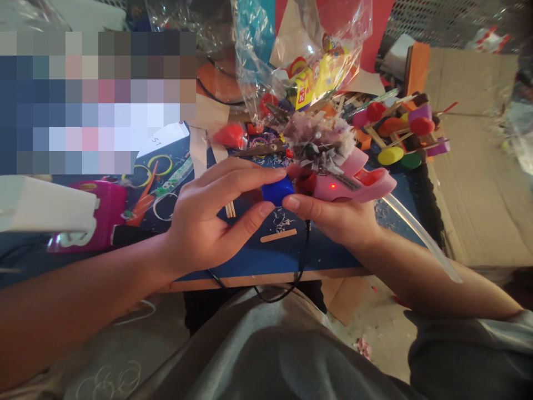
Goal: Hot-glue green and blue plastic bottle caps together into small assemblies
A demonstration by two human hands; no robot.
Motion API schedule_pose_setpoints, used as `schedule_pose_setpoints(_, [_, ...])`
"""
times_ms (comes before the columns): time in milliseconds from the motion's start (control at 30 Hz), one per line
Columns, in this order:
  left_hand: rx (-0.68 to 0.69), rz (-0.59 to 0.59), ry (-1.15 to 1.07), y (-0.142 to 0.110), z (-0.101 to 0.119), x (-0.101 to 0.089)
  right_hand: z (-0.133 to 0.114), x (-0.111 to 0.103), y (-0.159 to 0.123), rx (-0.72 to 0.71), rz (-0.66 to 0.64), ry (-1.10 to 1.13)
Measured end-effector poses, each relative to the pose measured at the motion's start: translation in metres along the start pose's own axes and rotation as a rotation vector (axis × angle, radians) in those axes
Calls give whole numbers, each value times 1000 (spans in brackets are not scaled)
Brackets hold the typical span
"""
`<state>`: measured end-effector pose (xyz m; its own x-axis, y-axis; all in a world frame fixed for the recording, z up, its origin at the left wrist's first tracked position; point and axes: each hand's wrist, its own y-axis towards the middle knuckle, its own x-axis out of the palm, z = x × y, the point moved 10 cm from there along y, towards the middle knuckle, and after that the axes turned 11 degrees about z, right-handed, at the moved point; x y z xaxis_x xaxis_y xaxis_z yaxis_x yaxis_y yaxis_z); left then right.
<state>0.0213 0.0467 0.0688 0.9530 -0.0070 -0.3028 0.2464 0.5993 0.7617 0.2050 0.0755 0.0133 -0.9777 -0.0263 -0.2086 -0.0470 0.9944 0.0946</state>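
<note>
Between the thumb and fingers of my left hand (212, 208) is a small, round blue piece (278, 191) like a bottle cap. My right hand (341, 219) is closed round a pink hot glue gun (366, 180) with a red light lit on its side. A long clear glue stick (422, 239) pokes out of the gun's rear and lies over my right forearm. Matted, fluffy grey residue (320, 141) clings to the gun and partly hides it. My right thumb tip is close against the blue piece; I cannot tell whether it touches.
Wooden craft sticks with coloured caps (416, 128) form a structure at the right. One loose craft stick (278, 235) lies near the table's front edge. Scissors (144, 194) and a magenta item (97, 214) are at left. A black cord (306, 253) hangs over the edge. Cardboard (478, 166) stands at right.
</note>
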Motion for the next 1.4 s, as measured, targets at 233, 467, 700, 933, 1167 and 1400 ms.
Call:
schedule_pose_setpoints(233, [-26,-44,-27,-2,-3,4,5,0,-1,70,-9,37])
schedule_pose_setpoints(467, [-71,-61,-59,-7,-7,8,-3,0,2,-9,30,11])
schedule_pose_setpoints(700, [-172,-40,-93,-13,-15,8,-6,0,2,21,28,57])
schedule_pose_setpoints(933, [-203,-28,-125,-13,-17,7,-6,3,2,-8,12,84])
schedule_pose_setpoints(1167, [-205,5,-219,-12,-21,5,-5,5,0,32,-21,97])
schedule_pose_setpoints(1400, [-529,-98,-537,-20,-40,22,-6,9,2,78,-20,171])
